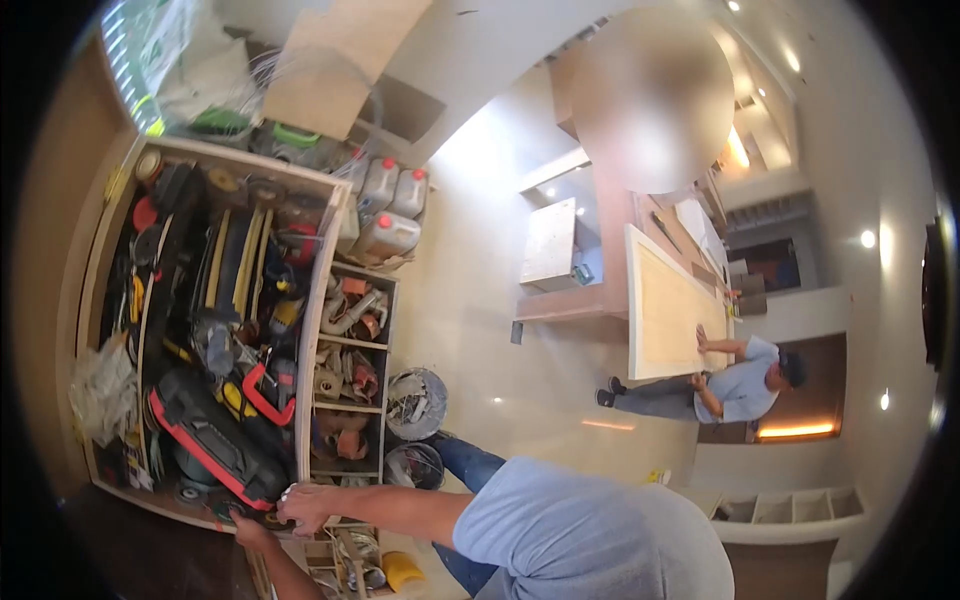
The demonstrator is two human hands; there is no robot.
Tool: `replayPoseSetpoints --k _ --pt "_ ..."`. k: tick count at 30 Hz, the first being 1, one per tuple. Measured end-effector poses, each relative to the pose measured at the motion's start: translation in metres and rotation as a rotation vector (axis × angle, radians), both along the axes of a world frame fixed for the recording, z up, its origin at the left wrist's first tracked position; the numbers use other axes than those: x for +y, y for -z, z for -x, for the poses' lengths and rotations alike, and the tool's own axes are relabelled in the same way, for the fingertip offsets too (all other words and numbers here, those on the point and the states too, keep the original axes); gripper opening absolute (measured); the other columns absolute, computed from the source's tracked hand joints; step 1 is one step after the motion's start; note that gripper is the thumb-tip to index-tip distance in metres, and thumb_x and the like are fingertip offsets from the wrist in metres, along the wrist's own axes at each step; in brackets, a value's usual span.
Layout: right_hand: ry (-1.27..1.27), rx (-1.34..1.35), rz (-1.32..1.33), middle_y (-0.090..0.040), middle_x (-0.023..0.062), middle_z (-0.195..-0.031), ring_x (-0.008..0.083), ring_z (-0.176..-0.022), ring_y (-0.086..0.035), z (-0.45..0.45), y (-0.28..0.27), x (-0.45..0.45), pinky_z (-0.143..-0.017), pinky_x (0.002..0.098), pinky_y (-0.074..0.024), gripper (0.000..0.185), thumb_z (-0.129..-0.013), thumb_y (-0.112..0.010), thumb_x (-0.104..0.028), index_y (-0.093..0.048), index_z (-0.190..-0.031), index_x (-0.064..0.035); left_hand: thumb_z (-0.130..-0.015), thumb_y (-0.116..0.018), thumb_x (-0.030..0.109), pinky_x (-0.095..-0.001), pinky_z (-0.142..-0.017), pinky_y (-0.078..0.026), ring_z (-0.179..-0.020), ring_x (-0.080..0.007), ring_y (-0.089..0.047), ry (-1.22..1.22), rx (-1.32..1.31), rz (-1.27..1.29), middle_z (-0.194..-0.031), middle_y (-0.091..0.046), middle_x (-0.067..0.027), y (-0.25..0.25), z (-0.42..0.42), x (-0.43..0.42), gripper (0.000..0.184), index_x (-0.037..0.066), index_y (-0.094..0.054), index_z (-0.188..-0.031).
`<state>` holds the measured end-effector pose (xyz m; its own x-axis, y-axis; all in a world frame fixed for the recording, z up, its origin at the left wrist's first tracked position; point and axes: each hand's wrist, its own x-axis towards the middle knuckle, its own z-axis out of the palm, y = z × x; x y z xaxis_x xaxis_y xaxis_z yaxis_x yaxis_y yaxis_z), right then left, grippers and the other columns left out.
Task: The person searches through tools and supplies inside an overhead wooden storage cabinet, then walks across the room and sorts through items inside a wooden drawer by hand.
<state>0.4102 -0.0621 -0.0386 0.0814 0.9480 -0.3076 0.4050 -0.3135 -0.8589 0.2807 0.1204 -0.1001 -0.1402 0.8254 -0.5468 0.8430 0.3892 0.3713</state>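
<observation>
The view is turned on its side. My left hand (305,508), at the end of the bare forearm from the grey sleeve, has its fingers curled at the lower corner of a large wooden tool box (318,330). Beside it, my right hand (250,534) reaches in at the box's edge with its fingers bent, next to a round dark disc. What either hand grips is too small to tell. Just above them lies a black and red case (215,440). A red clamp (268,396) and a grey power tool (215,345) rest among other tools inside.
Wooden compartments (347,403) with pipe fittings adjoin the box. Two buckets (416,402) stand beside them, and plastic jugs (385,236) are further up. Another person (740,388) in a grey shirt touches a pale panel (665,300) by a workbench (575,303). An open cabinet box stands nearby.
</observation>
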Motion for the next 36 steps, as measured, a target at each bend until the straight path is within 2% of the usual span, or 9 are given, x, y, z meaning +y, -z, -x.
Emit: replayPoseSetpoints --k 3,7,10,14,18,24,26,32,36 --pt "0.182 -0.194 -0.143 -0.06 0.0162 -0.134 0.034 -0.13 -0.055 -0.047 -0.013 -0.049 -0.111 0.0522 -0.0402 0.033 -0.086 -0.067 -0.024 -0.068 -0.114 -0.0068 -0.091 -0.065 0.06 -0.0486 -0.092 -0.052 -0.098 -0.0391 -0.07 -0.021 0.089 0.044 -0.108 -0.073 -0.0293 -0.002 -0.029 0.009 0.074 -0.012 -0.075 -0.104" --pt "0.287 -0.657 -0.036 -0.039 0.0165 -0.161 0.0318 -0.151 -0.033 -0.035 -0.01 -0.124 -0.123 0.0598 -0.0244 0.053 -0.082 -0.071 -0.021 -0.063 -0.134 -0.0085 -0.097 -0.058 0.057 -0.047 -0.094 -0.053 -0.105 -0.0362 -0.07 0.024 0.086 0.073 -0.116 -0.073 -0.0242 0.039 -0.004 0.029 0.061 0.002 -0.074 -0.119" --pt "0.341 -0.596 0.332 -0.054 0.0177 -0.149 0.0335 -0.141 -0.048 -0.008 -0.012 -0.157 -0.119 0.0604 -0.03 0.055 -0.079 -0.075 -0.02 -0.064 -0.132 -0.0091 -0.097 -0.057 0.057 -0.0472 -0.095 -0.053 -0.107 -0.0364 -0.069 0.1 0.109 0.069 -0.118 -0.072 -0.0231 0.039 -0.018 0.031 0.058 0.006 -0.072 -0.123" --pt "0.321 -0.16 0.657 -0.074 0.0149 -0.099 0.0369 -0.094 -0.071 0.032 -0.028 -0.216 -0.084 0.0574 -0.0537 0.038 -0.079 -0.07 -0.016 -0.072 -0.116 -0.006 -0.098 -0.054 0.057 -0.0474 -0.097 -0.052 -0.11 -0.0365 -0.068 0.191 0.15 0.061 -0.122 -0.071 -0.0215 0.045 -0.03 0.035 0.055 0.012 -0.069 -0.127" --pt "0.677 -0.031 0.748 -0.074 0.0175 -0.1 0.0381 -0.097 -0.072 0.108 0.002 -0.286 -0.079 0.0527 -0.0574 0.036 -0.078 -0.064 -0.015 -0.072 -0.112 -0.0056 -0.099 -0.052 0.057 -0.0477 -0.099 -0.052 -0.113 -0.0367 -0.067 0.254 0.179 0.054 -0.125 -0.07 -0.02 0.046 -0.032 0.045 0.053 0.017 -0.066 -0.131" --pt "0.668 -0.011 0.918 -0.075 0.0204 -0.105 0.0374 -0.103 -0.072 0.159 0.001 -0.347 -0.085 0.0514 -0.0582 0.034 -0.077 -0.065 -0.017 -0.076 -0.108 -0.0073 -0.101 -0.048 0.056 -0.0481 -0.101 -0.052 -0.118 -0.0369 -0.066 0.561 0.294 0.057 -0.13 -0.069 -0.0176 0.088 -0.005 0.076 0.05 0.025 -0.062 -0.138" --pt "0.663 -0.011 0.919 -0.075 0.0202 -0.106 0.0375 -0.104 -0.072 0.152 -0.001 -0.343 -0.086 0.0515 -0.0581 0.035 -0.078 -0.065 -0.018 -0.075 -0.11 -0.0088 -0.096 -0.052 0.063 -0.0474 -0.103 -0.051 -0.118 -0.0364 -0.066 0.149 0.171 0.101 -0.128 -0.07 -0.0201 0.092 -0.005 0.07 0.062 0.015 -0.07 -0.131" --pt "0.687 -0.058 0.798 -0.075 0.0187 -0.11 0.038 -0.106 -0.071 0.1 0.011 -0.285 -0.092 0.051 -0.0564 0.036 -0.083 -0.064 -0.023 -0.075 -0.116 -0.0115 -0.086 -0.063 0.068 -0.0505 -0.097 -0.053 -0.109 -0.0388 -0.07 0.102 0.086 0.068 -0.125 -0.07 -0.0252 0.07 -0.003 0.049 0.08 -0.004 -0.072 -0.121" --pt "0.743 0.007 0.613 -0.073 0.02 -0.113 0.039 -0.108 -0.069 0.037 0.029 -0.235 -0.093 0.0486 -0.0561 0.049 -0.088 -0.065 -0.032 -0.067 -0.133 -0.0148 -0.104 -0.045 0.058 -0.0544 -0.093 -0.055 -0.111 -0.0435 -0.069 0.824 0.469 -0.097 -0.11 -0.072 -0.0288 0.05 0.002 0.033 0.049 0.017 -0.067 -0.12"
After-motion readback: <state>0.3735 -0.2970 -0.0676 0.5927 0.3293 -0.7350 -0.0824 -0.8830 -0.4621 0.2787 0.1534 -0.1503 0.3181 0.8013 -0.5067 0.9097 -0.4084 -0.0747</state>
